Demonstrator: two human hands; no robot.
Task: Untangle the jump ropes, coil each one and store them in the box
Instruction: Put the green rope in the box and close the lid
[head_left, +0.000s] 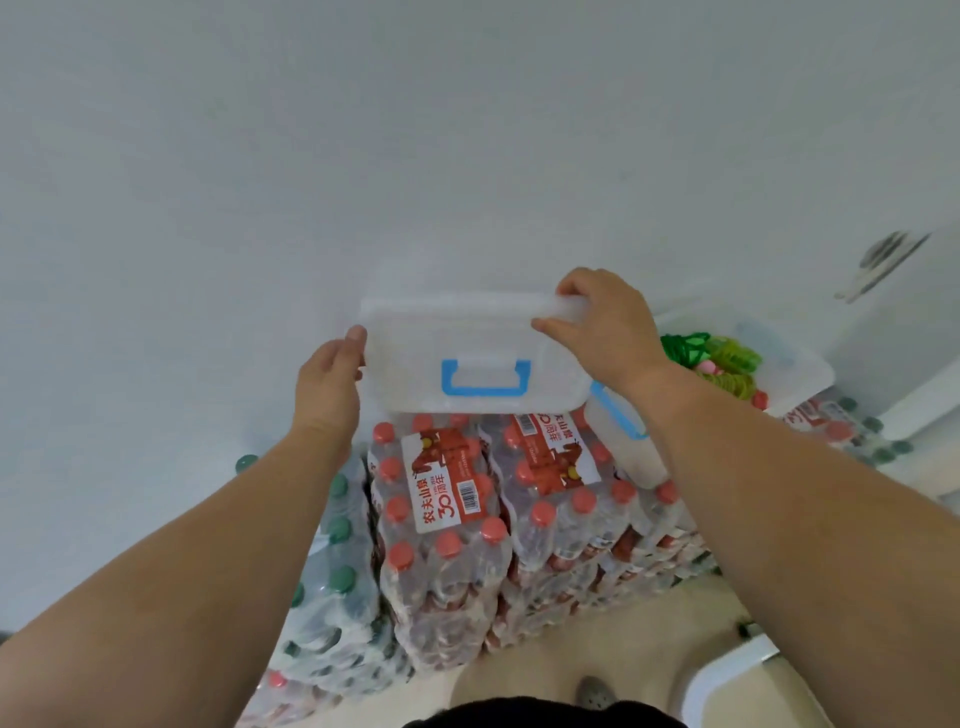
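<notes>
Lid (470, 332) held off the box (808, 371): left hand (327, 379) pinches its left edge, right hand (608, 332) grips the far corner. Jump ropes (719, 358) sit inside the box. Best keep it level, align corners, then press.

Stacked bottle packs (452, 525) against wall (363, 156)

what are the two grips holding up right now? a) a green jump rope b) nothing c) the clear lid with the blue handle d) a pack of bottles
c: the left grip and right grip hold the clear lid by its two ends, while the green ropes lie in the open box at right.
</notes>
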